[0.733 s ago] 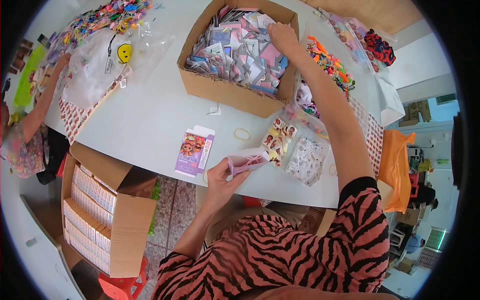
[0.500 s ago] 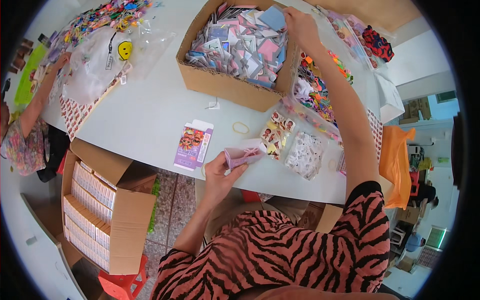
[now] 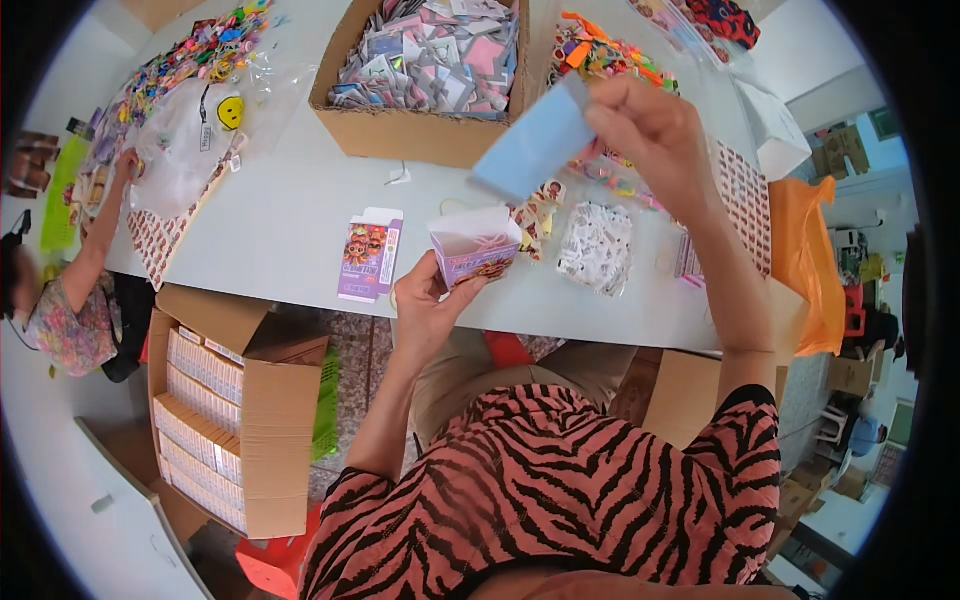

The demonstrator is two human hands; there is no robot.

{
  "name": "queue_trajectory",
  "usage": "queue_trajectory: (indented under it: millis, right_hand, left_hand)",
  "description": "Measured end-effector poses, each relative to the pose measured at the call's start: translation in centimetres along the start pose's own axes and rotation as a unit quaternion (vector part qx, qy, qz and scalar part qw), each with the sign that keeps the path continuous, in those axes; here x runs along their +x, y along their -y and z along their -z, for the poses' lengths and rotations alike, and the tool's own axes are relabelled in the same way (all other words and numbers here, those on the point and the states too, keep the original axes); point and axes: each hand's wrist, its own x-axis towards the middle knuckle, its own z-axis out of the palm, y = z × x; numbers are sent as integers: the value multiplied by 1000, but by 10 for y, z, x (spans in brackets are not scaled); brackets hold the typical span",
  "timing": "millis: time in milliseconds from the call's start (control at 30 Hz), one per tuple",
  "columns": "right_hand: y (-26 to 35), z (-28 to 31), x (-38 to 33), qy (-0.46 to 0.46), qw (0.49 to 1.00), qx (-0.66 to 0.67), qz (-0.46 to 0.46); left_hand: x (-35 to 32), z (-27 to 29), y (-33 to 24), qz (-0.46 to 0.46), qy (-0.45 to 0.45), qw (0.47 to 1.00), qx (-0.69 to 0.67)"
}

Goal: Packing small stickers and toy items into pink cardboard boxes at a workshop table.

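Note:
My left hand [image 3: 428, 302] holds a small purple printed carton [image 3: 474, 247], its top open, just above the near edge of the white table [image 3: 280, 215]. My right hand [image 3: 648, 132] is raised above the table and grips a flat light blue packet [image 3: 535, 144] by its upper corner. The packet hangs a little above and to the right of the open carton. Behind it stands a big cardboard box [image 3: 420, 130] full of several small flat packets.
A flat folded purple carton [image 3: 369, 254] lies left of my left hand. Clear bags of small items [image 3: 598, 246] and bright toys [image 3: 600, 55] lie to the right. On the floor at left a cardboard box [image 3: 225, 400] holds stacked cartons. Another person [image 3: 70, 300] works at the far left.
My right hand left the big cardboard box with a light blue packet and came back toward me. My left hand turned the purple carton upright with its open top up.

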Motion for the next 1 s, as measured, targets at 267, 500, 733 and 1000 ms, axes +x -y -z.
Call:
queue_trajectory:
  millis: [267,500,733,1000]
  right_hand:
    - [10,-15,-63,-26,940,-274,202]
    - [10,-16,-80,-29,882,-328,336]
    - [14,-22,-86,-16,853,-373,364]
    - [11,-31,-88,-59,824,-383,414]
  left_hand:
    - [-9,-20,-4,-10,35,999,40]
    - [-14,-26,-13,-34,40,994,100]
    - [-16,-23,-10,-64,46,983,165]
    - [-19,-22,-12,-98,32,982,160]
